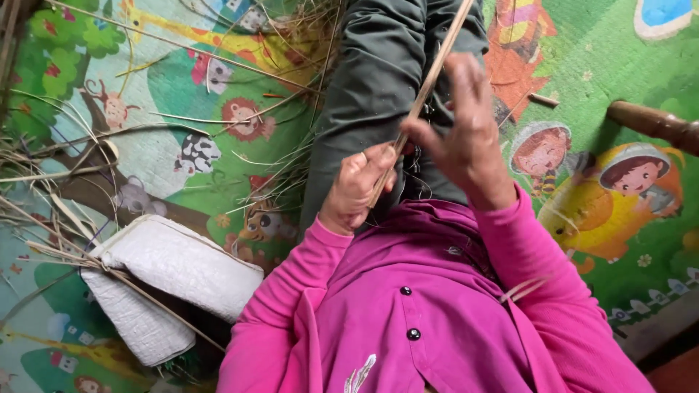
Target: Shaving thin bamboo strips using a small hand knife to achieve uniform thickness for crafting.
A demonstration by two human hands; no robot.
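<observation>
The left hand point(357, 191) is pinching the lower end of a long, thin, tan bamboo strip point(426, 91), fingers clenched around it over the lap, while the right hand point(466, 135) is grasping it just above, fingers spread. Seemingly mid-splitting or smoothing; next, I judge, calls for steady sliding along the strip. Dry straw stalks point(65, 182) are lying on the colourful cartoon floor mat point(619, 87) beside a white woven sack point(175, 266).

Folded sack point(171, 269) lies on mat point(626, 87), left of legs point(378, 80).

Bright pink buttoned top point(415, 320), long sleeves, dark green trousers point(378, 80), perhaps a ring
</observation>
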